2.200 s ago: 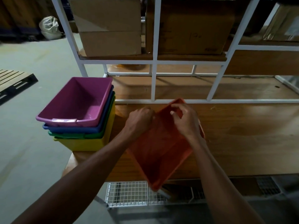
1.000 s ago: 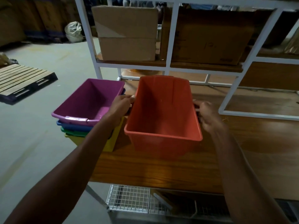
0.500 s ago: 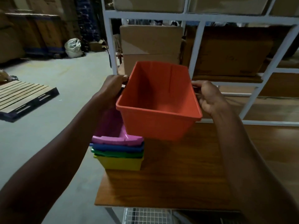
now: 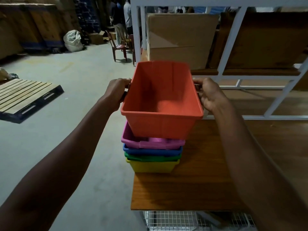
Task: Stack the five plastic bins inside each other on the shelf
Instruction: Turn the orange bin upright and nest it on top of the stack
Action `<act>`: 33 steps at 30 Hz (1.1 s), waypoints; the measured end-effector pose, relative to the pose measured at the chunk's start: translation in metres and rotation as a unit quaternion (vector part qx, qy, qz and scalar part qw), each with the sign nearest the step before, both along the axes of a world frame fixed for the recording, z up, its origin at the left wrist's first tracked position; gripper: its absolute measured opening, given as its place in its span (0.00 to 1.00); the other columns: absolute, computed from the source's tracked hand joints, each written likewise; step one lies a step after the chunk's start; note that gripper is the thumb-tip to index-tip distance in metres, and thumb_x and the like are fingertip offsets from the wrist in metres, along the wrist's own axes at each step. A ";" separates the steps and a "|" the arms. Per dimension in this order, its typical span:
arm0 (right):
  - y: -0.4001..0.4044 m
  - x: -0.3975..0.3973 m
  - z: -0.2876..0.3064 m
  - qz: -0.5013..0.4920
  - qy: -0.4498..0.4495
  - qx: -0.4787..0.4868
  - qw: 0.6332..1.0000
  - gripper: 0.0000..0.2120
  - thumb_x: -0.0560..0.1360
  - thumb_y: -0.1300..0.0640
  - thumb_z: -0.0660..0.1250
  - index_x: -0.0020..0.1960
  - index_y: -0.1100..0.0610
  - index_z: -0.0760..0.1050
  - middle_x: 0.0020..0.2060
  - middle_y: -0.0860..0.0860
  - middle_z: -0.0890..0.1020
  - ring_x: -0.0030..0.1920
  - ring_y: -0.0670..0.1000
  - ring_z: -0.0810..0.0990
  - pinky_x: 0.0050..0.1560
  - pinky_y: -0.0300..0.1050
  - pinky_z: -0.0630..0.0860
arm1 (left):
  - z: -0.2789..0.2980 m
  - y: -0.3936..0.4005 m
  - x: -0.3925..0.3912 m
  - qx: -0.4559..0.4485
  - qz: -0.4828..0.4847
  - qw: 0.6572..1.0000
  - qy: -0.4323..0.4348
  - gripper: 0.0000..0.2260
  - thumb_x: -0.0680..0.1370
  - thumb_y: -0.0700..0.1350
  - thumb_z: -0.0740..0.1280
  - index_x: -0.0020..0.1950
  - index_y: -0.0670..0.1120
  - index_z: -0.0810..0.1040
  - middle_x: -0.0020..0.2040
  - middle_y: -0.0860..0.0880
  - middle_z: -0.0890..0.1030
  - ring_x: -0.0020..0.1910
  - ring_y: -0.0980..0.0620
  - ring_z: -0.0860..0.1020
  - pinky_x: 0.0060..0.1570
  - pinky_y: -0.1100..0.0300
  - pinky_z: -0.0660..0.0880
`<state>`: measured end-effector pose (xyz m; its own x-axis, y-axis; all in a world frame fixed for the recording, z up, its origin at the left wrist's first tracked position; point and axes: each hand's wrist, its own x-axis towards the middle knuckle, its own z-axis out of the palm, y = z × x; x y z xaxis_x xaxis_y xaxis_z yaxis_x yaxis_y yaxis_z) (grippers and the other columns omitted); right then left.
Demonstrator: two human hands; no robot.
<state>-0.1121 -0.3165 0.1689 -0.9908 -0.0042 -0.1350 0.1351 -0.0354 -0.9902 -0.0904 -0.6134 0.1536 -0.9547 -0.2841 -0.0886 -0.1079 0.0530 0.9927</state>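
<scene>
The left hand [image 4: 117,90] grips the left rim of the orange bin [image 4: 161,104], fingers curled over its edge; the right hand [image 4: 210,94] clamps the opposite rim in the same way. Between them the bin sits upright, open side up, its base dipping into the purple bin [image 4: 150,142] (whether it touches the inside, I cannot tell). The purple bin tops a nested stack: blue bin [image 4: 151,151], green bin [image 4: 152,158], yellow bin [image 4: 152,166] at the bottom. The stack stands at the left end of the wooden shelf [image 4: 200,180], inside a white metal frame [image 4: 233,47]. Cardboard boxes [image 4: 181,39] fill the level above. On the floor to the left lies a wooden pallet [image 4: 25,95].
</scene>
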 end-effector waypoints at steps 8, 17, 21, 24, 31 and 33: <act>-0.019 -0.013 -0.019 0.025 0.006 0.011 1.000 0.13 0.83 0.54 0.63 0.41 0.52 0.79 0.30 0.45 0.83 0.42 0.49 0.81 0.49 0.47 0.78 | -0.027 -0.020 -0.002 -0.004 0.007 1.000 -0.010 0.17 0.79 0.49 0.63 0.56 0.39 0.85 0.50 0.42 0.83 0.46 0.42 0.81 0.48 0.48 0.78; -0.024 -0.023 -0.029 0.025 0.012 0.017 0.999 0.11 0.80 0.50 0.67 0.43 0.50 0.84 0.40 0.48 0.86 0.48 0.53 0.85 0.54 0.53 0.82 | -0.040 -0.027 -0.010 -0.003 0.019 1.000 -0.004 0.16 0.81 0.50 0.63 0.59 0.42 0.85 0.57 0.40 0.84 0.48 0.42 0.83 0.49 0.48 0.79; -0.024 -0.028 -0.040 0.033 0.009 0.012 0.999 0.10 0.79 0.50 0.68 0.44 0.51 0.85 0.37 0.47 0.86 0.44 0.50 0.84 0.48 0.49 0.78 | -0.039 -0.028 -0.009 -0.004 0.029 1.000 -0.006 0.16 0.81 0.50 0.62 0.59 0.43 0.85 0.61 0.39 0.84 0.54 0.38 0.84 0.57 0.44 0.81; -0.025 -0.029 -0.047 0.030 0.007 0.019 0.999 0.10 0.80 0.49 0.67 0.45 0.51 0.85 0.37 0.47 0.86 0.47 0.51 0.84 0.50 0.49 0.78 | -0.043 -0.029 -0.009 -0.007 0.023 1.000 -0.020 0.16 0.82 0.50 0.62 0.59 0.43 0.84 0.59 0.40 0.84 0.53 0.38 0.84 0.56 0.43 0.81; -0.024 -0.030 -0.075 0.048 -0.036 0.029 0.998 0.11 0.82 0.49 0.64 0.47 0.52 0.82 0.35 0.46 0.84 0.44 0.50 0.82 0.49 0.48 0.77 | -0.076 -0.027 -0.005 -0.025 0.013 0.998 -0.062 0.17 0.82 0.50 0.62 0.60 0.40 0.83 0.50 0.45 0.81 0.44 0.45 0.79 0.41 0.55 0.76; -0.025 -0.029 -0.085 0.047 -0.049 0.033 0.997 0.11 0.82 0.49 0.65 0.48 0.52 0.82 0.37 0.47 0.84 0.44 0.50 0.81 0.48 0.48 0.76 | -0.082 -0.027 -0.003 -0.026 0.014 0.997 -0.074 0.17 0.83 0.50 0.62 0.59 0.41 0.84 0.51 0.46 0.82 0.44 0.45 0.80 0.43 0.55 0.77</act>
